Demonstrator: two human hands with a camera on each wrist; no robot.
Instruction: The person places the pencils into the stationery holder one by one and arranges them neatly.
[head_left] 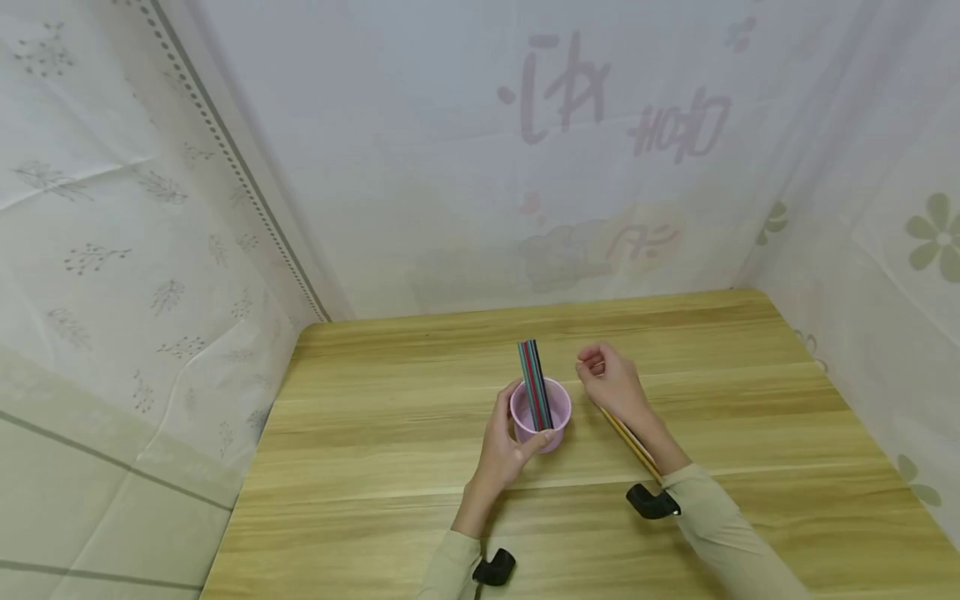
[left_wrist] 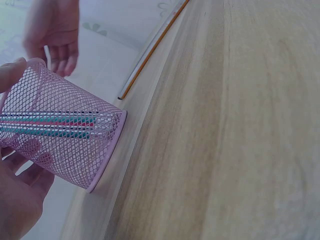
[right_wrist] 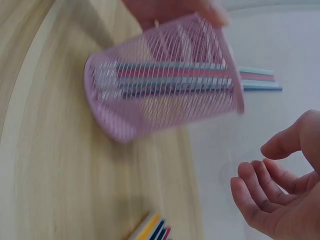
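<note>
My left hand [head_left: 501, 450] grips a pink mesh pen holder [head_left: 560, 403], the thumb at its near rim and the fingers round its left side. Inside it leans a bundle of thin coloured sticks [head_left: 532, 379], teal, red and black, like unsharpened pencils, whose upper ends rise above the rim. Just right of the holder, my right hand [head_left: 617, 387] hovers with fingers loosely bent. In the right wrist view, nothing shows between its thumb and fingertips [right_wrist: 245, 172]. More sticks [head_left: 632, 442], yellow among them, lie on the table under the right wrist, partly hidden by it.
The wood-grain table [head_left: 360, 467] has its far edge against a printed white curtain [head_left: 420, 208]. More printed cloth [head_left: 112, 275] hangs at the left and right. A black camera mount [head_left: 652, 502] sits at the right wrist, another [head_left: 495, 567] at the left.
</note>
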